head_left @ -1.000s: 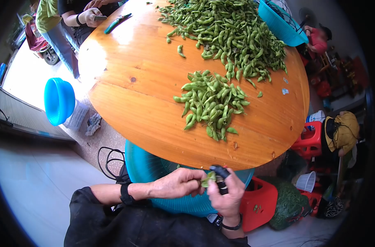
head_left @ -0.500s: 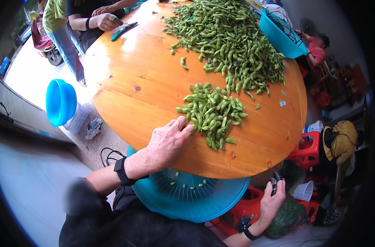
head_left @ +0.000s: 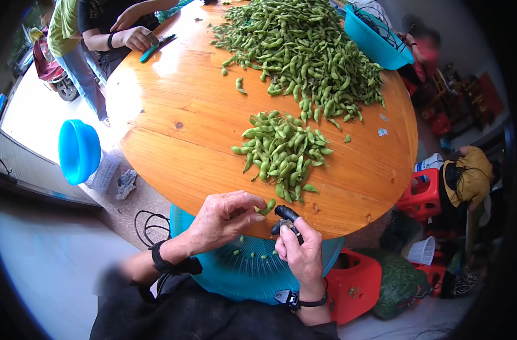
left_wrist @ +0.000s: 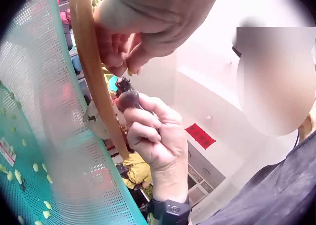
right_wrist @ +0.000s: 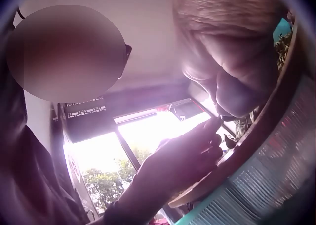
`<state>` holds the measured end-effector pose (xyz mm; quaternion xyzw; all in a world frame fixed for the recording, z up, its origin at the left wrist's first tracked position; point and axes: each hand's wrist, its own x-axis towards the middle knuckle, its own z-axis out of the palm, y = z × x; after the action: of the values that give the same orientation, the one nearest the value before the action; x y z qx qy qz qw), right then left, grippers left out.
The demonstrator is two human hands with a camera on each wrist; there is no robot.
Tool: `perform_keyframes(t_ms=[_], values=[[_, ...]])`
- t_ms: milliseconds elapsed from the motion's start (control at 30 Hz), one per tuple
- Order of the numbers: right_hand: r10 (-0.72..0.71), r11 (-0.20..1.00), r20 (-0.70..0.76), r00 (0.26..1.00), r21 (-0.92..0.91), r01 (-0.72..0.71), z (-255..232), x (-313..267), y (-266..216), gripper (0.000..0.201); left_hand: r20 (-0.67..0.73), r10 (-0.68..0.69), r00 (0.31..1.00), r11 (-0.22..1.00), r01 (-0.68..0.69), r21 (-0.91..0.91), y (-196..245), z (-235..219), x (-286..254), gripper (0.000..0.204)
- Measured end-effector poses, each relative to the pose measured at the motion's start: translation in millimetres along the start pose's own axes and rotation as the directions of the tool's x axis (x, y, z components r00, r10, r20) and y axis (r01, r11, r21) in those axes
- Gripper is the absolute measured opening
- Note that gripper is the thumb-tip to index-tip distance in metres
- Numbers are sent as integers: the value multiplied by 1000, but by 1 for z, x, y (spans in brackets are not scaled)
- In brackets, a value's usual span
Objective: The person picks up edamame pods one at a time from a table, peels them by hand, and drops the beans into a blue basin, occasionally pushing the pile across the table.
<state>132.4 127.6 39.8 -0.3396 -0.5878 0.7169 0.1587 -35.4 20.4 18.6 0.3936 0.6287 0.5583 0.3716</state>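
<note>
Nearest: teal mesh basket [head_left: 252,277] under near desk edge, a few shelled beans [left_wrist: 15,175] on its mesh. Above it, left hand [head_left: 224,218] w/ fingers curled, pinching one edamame pod [head_left: 266,207] at the desk rim. Right hand [head_left: 301,255] w/ fingers wrapped round small black-handled scissors [head_left: 285,218], tips toward the pod.

Risks, as judged:
- Pod held only at one end by fingertips; could slip, drop past basket rim to floor.
- Blades close to left thumb/fingertips; a misjudged snip could nick skin.
- Beans popping out sideways could miss the mesh, since hands sit at basket's far edge.

Further: small pod pile [head_left: 284,150] mid-desk, big pile [head_left: 304,54] far side, blue basket [head_left: 374,39] far right, another person's hands [head_left: 134,37] far left by green-handled tool [head_left: 158,46]; blue tub [head_left: 77,150] on floor left.

View diffs: head cam gives the layout & piles; left wrist cam shows desk [left_wrist: 91,71] edge-on, right-hand knuckle wrap [left_wrist: 153,136], and beans in mesh far more clearly. Right wrist cam backlit, left hand [right_wrist: 185,158] in silhouette; pod not discernible there.
</note>
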Motion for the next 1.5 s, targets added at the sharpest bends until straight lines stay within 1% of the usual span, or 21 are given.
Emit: perform_keyframes(t_ms=[200, 433, 533, 567, 600, 633, 700, 733, 767, 800, 833, 867, 933, 1000, 1133, 1233, 1267, 1300, 1367, 1433, 1500], values=[[-8, 992, 59, 998, 123, 1, -5, 5, 5, 34, 27, 197, 980, 960, -198, 195, 3, 4, 4, 16], [-68, 996, 90, 994, 64, 62, -8, 3, 0, 30, 95, 174, 980, 964, -189, 185, 1, 5, -2, 15], [-126, 991, 141, 982, 52, 120, -16, 1, 2, 29, 157, 166, 974, 986, -163, -29, -5, 3, -3, 13], [-108, 985, 199, 974, 156, 77, -21, 0, 2, 28, 264, -14, 964, 947, 98, -306, -1, 0, -5, 13], [-96, 966, 258, 961, 256, 27, -24, -1, 3, 28, 410, -150, 900, 774, 365, -518, 2, -1, -6, 14], [-95, 966, 259, 961, 256, 27, -25, -2, 2, 28, 410, -150, 900, 773, 365, -518, -1, 1, -7, 14], [-99, 924, 313, 945, 382, -30, -26, -6, 0, 28, 516, -85, 852, 505, 483, -715, -9, 9, -11, 15], [-92, 921, 322, 942, 387, -42, -28, -7, 0, 26, 536, -99, 838, 487, 510, -709, -9, 10, -12, 16], [-92, 921, 321, 943, 387, -41, -29, -8, -1, 26, 537, -98, 838, 487, 511, -708, -5, 10, -12, 16], [-84, 968, 280, 956, 251, 11, -30, -10, -3, 25, 413, -65, 908, 788, 301, -538, 0, 10, -12, 16], [-81, 993, 238, 968, 108, 56, -31, -11, -5, 24, 304, 20, 953, 963, 64, -262, 5, 9, -12, 17], [-78, 993, 239, 968, 110, 53, -28, -14, -5, 24, 202, 231, 952, 960, -257, 115, 9, 10, -12, 20], [-156, 956, 72, 985, -240, 169, -20, -17, -7, 22, 143, 249, 958, 940, -275, 201, 12, 17, -17, 22], [-169, 944, 50, 984, -279, 176, -15, -20, -8, 22, 52, 317, 947, 917, -320, 239, 10, 26, -20, 25], [-305, 863, 26, 952, -415, 288, -11, -23, -4, 21, 39, 306, 951, 924, -307, 227, 6, 33, -20, 26], [-316, 889, 42, 948, -338, 311, -9, -25, -2, 20, 93, 273, 958, 960, -277, 33, -2, 34, -18, 25], [-316, 889, 41, 948, -337, 311, -10, -25, -1, 20, 148, 184, 972, 983, -181, -38, -2, 33, -18, 23], [-275, 916, 56, 960, -288, 280, -13, -25, 0, 20, 211, 99, 973, 992, -79, -103, -1, 33, -18, 22], [-234, 940, 72, 970, -240, 244, -20, -25, 1, 20, 235, 132, 963, 991, -122, -54, 3, 27, -16, 25], [-45, 993, 194, 980, 112, 24, -30, -22, 4, 21, 395, -38, 918, 984, 103, -144, 5, 19, -13, 31], [-2, 975, 230, 973, 219, -50, -33, -20, 6, 22, 471, -119, 874, 955, 230, -187, 7, 11, -10, 38]])
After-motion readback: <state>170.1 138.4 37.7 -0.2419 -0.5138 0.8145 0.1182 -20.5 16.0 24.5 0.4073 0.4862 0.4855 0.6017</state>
